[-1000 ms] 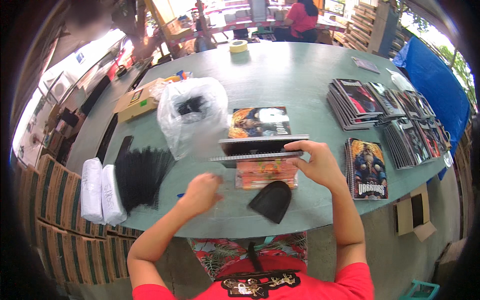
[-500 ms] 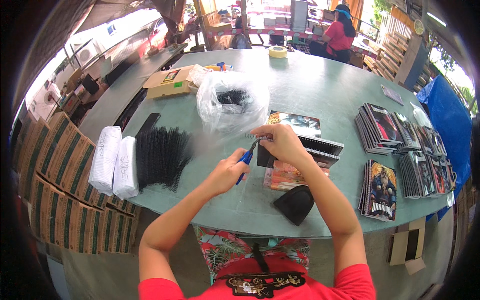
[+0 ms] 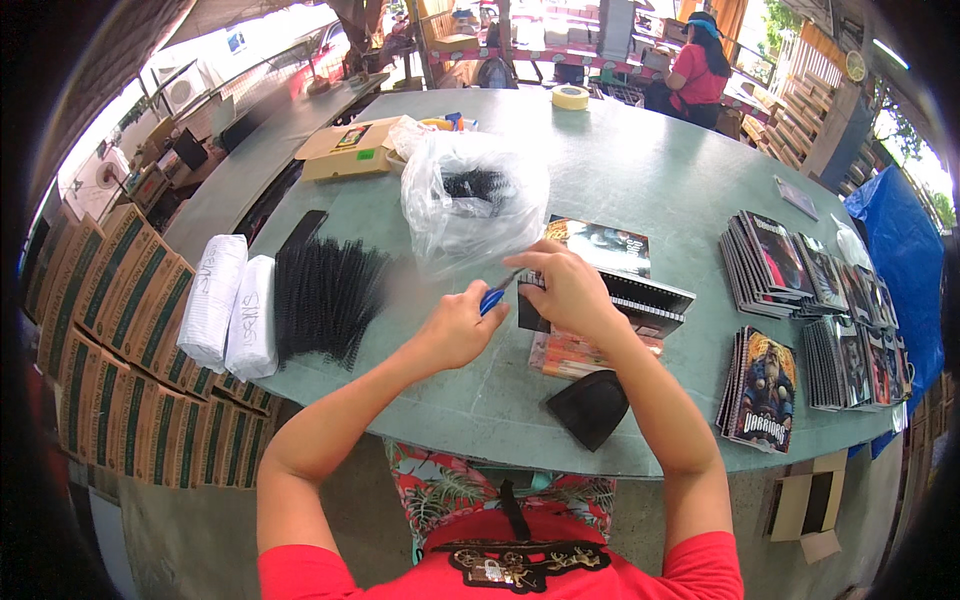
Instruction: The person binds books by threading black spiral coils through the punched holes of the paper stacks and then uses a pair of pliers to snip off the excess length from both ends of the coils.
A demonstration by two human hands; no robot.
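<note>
Pliers (image 3: 491, 301) are sitting gripped in the left hand (image 3: 457, 326) while the right hand (image 3: 568, 285) is pinching the near-centre notebook (image 3: 645, 300) at its left end, ideally bracing it steadily, clear of their bite.

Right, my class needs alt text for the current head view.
A person's left hand holds a blue-handled tool close to the right hand, which grips one end of a spiral-bound book at a green table. Black coils and two white bundles lie to the left; stacks of books lie to the right.
</note>
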